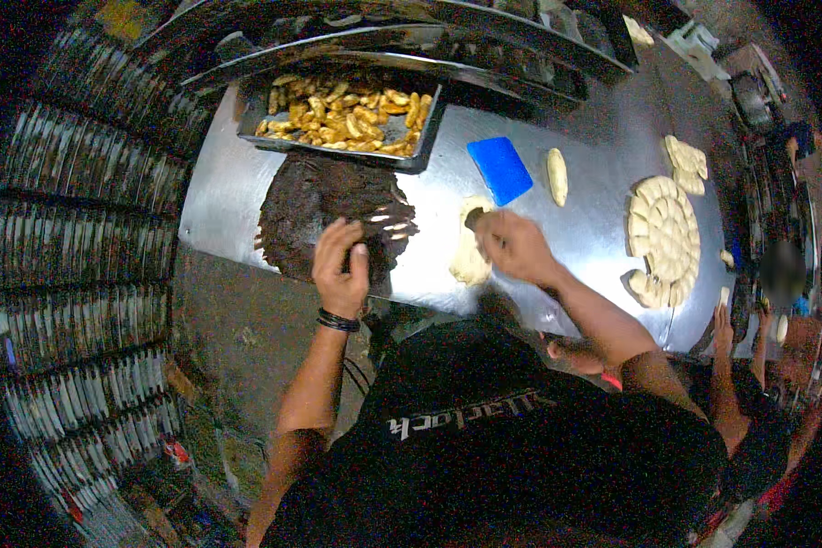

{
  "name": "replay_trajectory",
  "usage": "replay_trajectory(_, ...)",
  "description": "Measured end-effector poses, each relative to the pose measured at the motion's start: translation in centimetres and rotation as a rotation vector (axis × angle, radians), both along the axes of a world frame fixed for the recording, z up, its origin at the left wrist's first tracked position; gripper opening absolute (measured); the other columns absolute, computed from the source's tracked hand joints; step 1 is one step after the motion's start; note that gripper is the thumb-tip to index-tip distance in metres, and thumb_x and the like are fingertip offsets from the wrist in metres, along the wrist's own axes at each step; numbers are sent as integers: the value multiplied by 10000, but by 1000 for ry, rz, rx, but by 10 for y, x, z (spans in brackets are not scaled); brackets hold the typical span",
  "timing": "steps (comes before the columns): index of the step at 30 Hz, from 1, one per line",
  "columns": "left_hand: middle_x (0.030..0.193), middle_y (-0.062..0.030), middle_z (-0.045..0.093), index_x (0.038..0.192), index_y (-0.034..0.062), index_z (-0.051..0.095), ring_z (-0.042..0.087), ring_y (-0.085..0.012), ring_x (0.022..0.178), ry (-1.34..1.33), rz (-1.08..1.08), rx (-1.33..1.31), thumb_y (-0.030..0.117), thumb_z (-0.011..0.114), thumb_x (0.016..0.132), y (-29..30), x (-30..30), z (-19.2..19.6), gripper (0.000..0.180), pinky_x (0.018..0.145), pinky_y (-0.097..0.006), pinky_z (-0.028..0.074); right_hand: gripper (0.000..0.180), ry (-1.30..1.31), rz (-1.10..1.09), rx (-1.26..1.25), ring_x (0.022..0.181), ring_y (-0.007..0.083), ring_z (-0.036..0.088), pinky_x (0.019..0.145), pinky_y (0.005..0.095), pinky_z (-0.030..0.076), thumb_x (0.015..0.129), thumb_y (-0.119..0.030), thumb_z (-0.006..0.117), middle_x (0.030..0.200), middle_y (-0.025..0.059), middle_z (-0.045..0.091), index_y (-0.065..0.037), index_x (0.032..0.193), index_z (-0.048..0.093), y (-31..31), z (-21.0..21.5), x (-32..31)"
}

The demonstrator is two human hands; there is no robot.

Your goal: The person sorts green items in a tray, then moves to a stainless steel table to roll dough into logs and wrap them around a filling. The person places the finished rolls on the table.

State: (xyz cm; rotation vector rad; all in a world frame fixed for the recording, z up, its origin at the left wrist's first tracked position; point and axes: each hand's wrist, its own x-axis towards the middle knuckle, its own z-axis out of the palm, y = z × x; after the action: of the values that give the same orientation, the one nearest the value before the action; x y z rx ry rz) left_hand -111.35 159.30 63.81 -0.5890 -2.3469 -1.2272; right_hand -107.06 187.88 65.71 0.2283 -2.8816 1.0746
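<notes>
A large dark brown mass of paste-like filling (315,205) is spread on the steel table, with pale streaks at its right side. Over its lower edge is my left hand (340,265), open, thumb apart from the fingers, nothing held. To the right lies a flattened oval piece of pale dough (470,260). My right hand (519,245) is at its upper right, fingers curled together and slightly blurred, their tips against a small dark lump of filling (473,217) on the dough. A blue dough scraper (500,170) lies just beyond.
Behind the filling stands a metal tray (338,151) of yellow-brown finger-shaped pieces. Farther right are a single dough roll (557,177), a round cluster of dough pieces (667,242) and more dough (687,164). Tray racks (87,237) line the left; another person's hand (722,324) rests at the right.
</notes>
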Motion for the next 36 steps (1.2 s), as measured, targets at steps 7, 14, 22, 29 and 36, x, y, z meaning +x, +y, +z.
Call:
replay_trajectory(7,1005,-127,657,922,-1,643,604,-276,976,-87,63,117,19,561,807,-40,-30,16,143,897,-381,445,389,192,155,237,928,351,611,807,417,491,787,-182,583,1017,186,634,-35,1147,572,-29,7,-214)
replay_trajectory(14,974,-135,661,897,-5,646,631,-251,905,-326,-75,252,21,574,820,-95,-43,17,108,829,-341,484,622,-388,186,759,972,356,602,823,424,503,671,-245,702,1039,169,638,-78,1236,502,-53,-10,-301)
replay_trajectory(22,946,-141,662,883,-15,638,634,-252,887,-396,-261,240,59,572,834,-112,-91,30,111,808,-332,483,253,-142,258,440,750,300,626,681,376,500,718,-225,697,836,157,649,-40,887,662,-32,26,-263)
replay_trajectory(29,964,-131,651,944,1,636,627,-246,891,-416,-428,215,85,570,839,-27,-93,36,149,776,-313,478,174,-374,-30,-171,697,82,551,619,251,464,791,-123,701,766,21,617,-9,910,647,15,40,-140)
replay_trajectory(36,1168,-180,533,1169,25,532,540,-312,1024,-304,-531,-45,240,527,883,89,-66,-18,358,876,-385,441,205,-40,154,25,811,285,583,729,376,468,737,-125,663,826,140,612,-19,913,673,44,-36,-42)
